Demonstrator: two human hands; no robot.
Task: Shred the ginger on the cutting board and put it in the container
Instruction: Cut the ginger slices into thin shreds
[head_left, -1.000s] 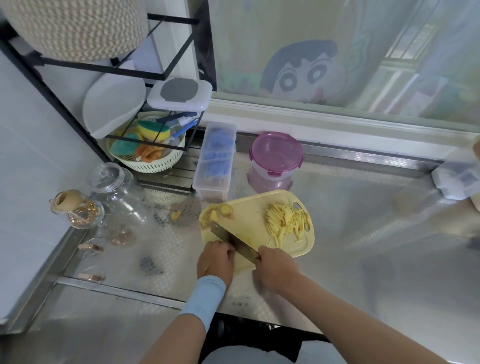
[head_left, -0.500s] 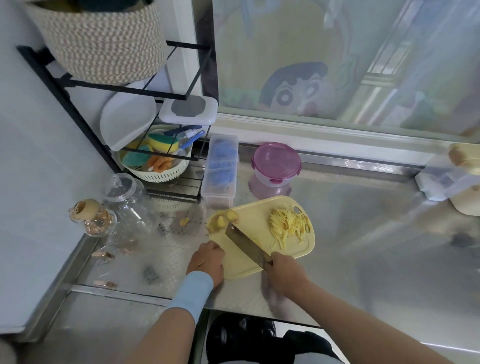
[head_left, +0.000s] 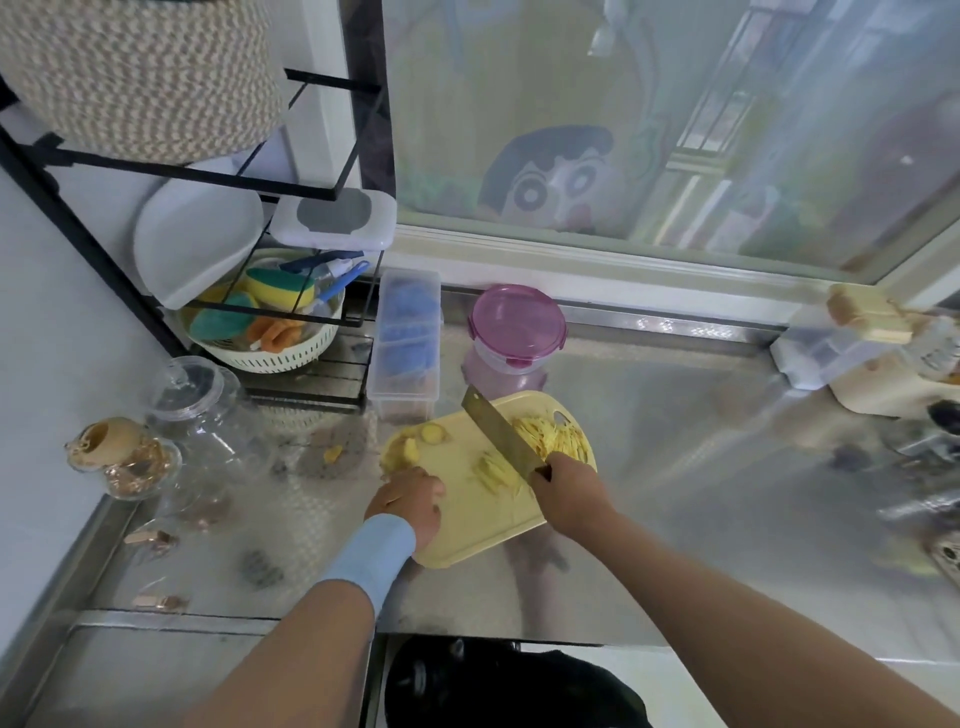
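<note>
Right hand (head_left: 569, 488) curled tight round the handle of a cleaver (head_left: 498, 434), blade slanting across the yellow cutting board (head_left: 483, 525) toward the far left, tip over the board's far edge, near the pink-lidded container (head_left: 517, 322). Left hand (head_left: 410, 504), pale blue wristband (head_left: 376, 553) at the wrist, knuckles up at the board's near-left edge, fingers curled under; impossible to tell if pinching anything. Shredded ginger (head_left: 558, 439) heaped at the board's far-right corner, just beyond the right hand and partly behind the blade. Smaller cluster of thin strips (head_left: 491, 470) mid-board, between the two hands. Ginger slices (head_left: 421, 439) at the far-left corner, just beyond the left knuckles. Container with lid clipped on, standing on the steel counter (head_left: 675, 467) just behind the board, beside a long clear box (head_left: 408, 343) of blue contents. One stray yellow scrap (head_left: 332, 454) on the counter, left of the board.
</note>
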